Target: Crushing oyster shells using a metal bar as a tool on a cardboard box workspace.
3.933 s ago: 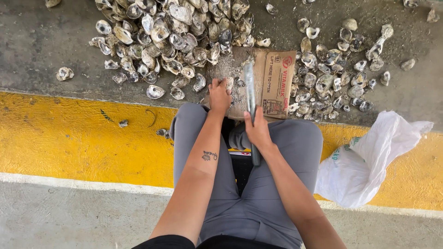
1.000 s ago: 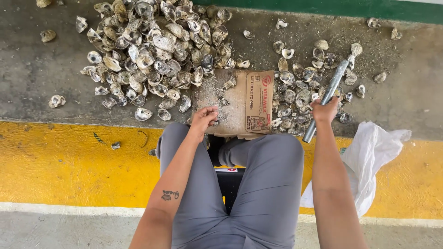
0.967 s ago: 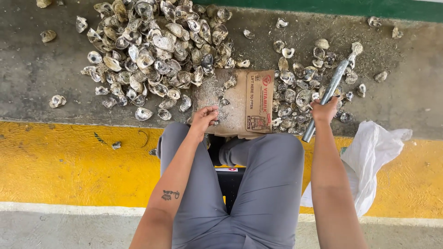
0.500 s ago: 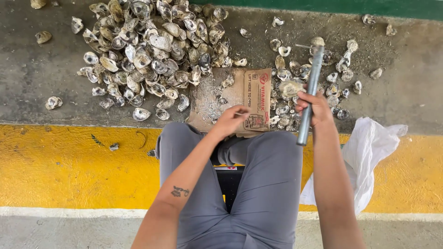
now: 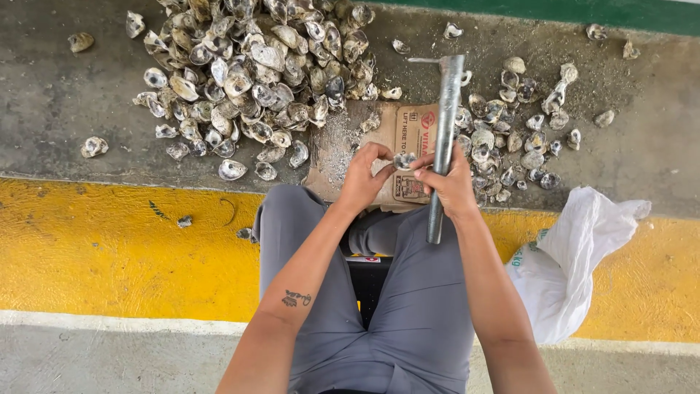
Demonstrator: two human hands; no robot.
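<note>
My right hand (image 5: 450, 188) was clenched around one grey metal pipe (image 5: 443, 138), smooth and round, its long axis running nearly straight away from me with the far end tipped slightly right; the near end stuck out below my fist over my knees. The thumb and fingertips of that same hand also pinched one small oyster shell (image 5: 403, 160), and my left hand (image 5: 364, 177) gripped the shell from the other side, so both hands met on it just above a flattened brown cardboard sheet (image 5: 408, 128) lying on the concrete floor (image 5: 51, 109).

Two heaps of rough, ridged, grey-white shells lay on that floor: a big pile (image 5: 255, 80) to the left, too many to count, and a thinner scatter (image 5: 521, 124) to the right of the pipe. One crumpled white plastic bag (image 5: 576, 255) sat by my right thigh on the yellow painted strip (image 5: 109, 248). I wore grey trousers (image 5: 408, 306).
</note>
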